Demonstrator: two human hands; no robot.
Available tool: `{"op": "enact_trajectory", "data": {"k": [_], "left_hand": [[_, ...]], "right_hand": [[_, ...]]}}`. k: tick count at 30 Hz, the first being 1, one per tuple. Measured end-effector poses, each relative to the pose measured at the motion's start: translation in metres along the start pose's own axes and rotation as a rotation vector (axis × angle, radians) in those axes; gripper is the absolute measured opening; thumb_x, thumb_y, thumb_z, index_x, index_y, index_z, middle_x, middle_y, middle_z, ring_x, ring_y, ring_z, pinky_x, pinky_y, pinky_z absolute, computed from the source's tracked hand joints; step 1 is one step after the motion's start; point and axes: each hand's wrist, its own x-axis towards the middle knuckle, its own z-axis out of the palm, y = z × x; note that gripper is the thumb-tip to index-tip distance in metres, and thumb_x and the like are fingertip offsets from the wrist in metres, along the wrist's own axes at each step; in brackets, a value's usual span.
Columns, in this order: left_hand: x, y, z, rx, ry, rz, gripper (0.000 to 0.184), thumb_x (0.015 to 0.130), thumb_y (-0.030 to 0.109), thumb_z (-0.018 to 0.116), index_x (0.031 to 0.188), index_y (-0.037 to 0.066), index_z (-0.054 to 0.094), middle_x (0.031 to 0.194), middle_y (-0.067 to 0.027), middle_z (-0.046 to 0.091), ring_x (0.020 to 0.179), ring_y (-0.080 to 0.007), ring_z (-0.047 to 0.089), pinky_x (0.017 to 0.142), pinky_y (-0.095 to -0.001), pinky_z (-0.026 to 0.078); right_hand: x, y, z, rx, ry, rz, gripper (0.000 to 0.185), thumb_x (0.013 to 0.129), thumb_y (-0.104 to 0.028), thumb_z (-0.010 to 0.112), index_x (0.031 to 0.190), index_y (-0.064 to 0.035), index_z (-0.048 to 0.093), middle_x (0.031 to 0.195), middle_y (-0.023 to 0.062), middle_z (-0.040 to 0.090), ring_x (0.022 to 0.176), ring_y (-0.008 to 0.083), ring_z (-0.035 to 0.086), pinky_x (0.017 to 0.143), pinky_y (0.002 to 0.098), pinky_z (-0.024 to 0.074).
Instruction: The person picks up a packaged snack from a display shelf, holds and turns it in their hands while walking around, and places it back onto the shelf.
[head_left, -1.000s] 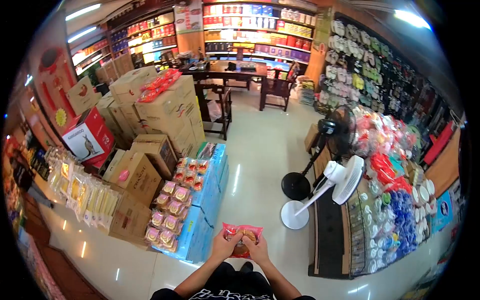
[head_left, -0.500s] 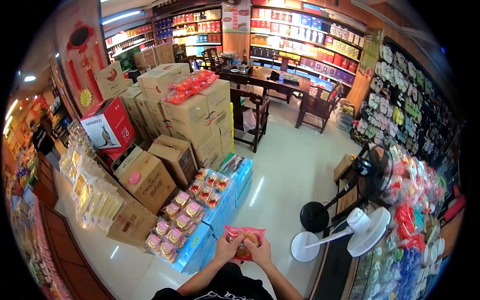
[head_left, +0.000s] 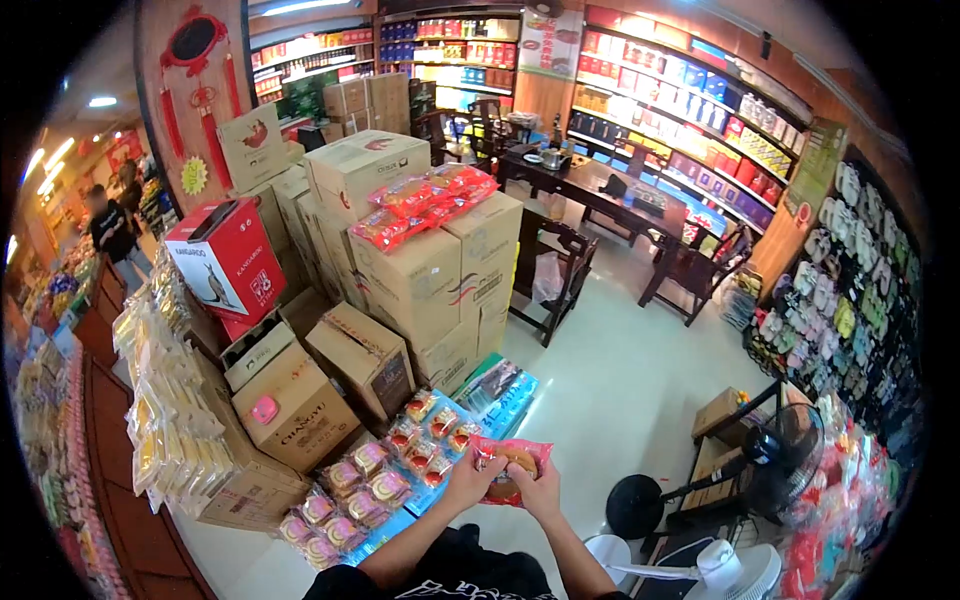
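A red and clear plastic package [head_left: 505, 488] with round brown food inside is held in front of my body. My left hand [head_left: 470, 480] grips its left side, and my right hand [head_left: 538, 488] grips its right side, both with thumbs on top. Just left of the package lie clear packs with red and golden centres [head_left: 422, 450] on blue boxes. Nearer to me are packs with pink and cream centres [head_left: 350, 495]. Similar red packages [head_left: 425, 203] rest on top of the tall carton stack [head_left: 405, 275].
An open carton [head_left: 362, 360] and a red kangaroo box [head_left: 228, 262] stand at left, beside hanging bagged goods [head_left: 175, 420]. Right are a black fan [head_left: 785, 460] and a white fan [head_left: 725, 570]. Behind are a dark table [head_left: 600, 190] and chairs. A person [head_left: 115, 235] stands far left.
The view has swung left, so the cartons and table sit further right and the fans lower right. Both hands still hold the package, now slightly higher in view.
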Motion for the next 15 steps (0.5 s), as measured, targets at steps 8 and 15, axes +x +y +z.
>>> {"op": "enact_trajectory", "data": {"k": [8,15], "left_hand": [[0.066,0.052,-0.025,0.228,0.039,0.143,0.082,0.076,0.028,0.082,0.133,-0.006,0.034,0.123,-0.0178,0.054,0.112,-0.0234,0.057,0.097,-0.0351,0.046],[0.16,0.12,-0.013,0.228,0.357,0.284,0.062,0.081,0.006,0.076,0.121,-0.002,0.029,0.115,-0.0158,0.052,0.107,-0.0189,0.054,0.091,-0.0333,0.047]], "right_hand": [[0.141,-0.012,0.014,0.169,-0.17,-0.012,0.035,0.09,-0.015,0.065,0.12,0.001,0.057,0.108,0.0085,0.066,0.097,0.0156,0.062,0.086,0.0306,0.0504],[0.289,-0.058,0.029,0.301,-0.57,-0.118,0.064,0.086,-0.013,0.071,0.136,-0.0008,0.033,0.126,0.012,0.053,0.114,0.0177,0.054,0.093,0.0331,0.0479]]}}
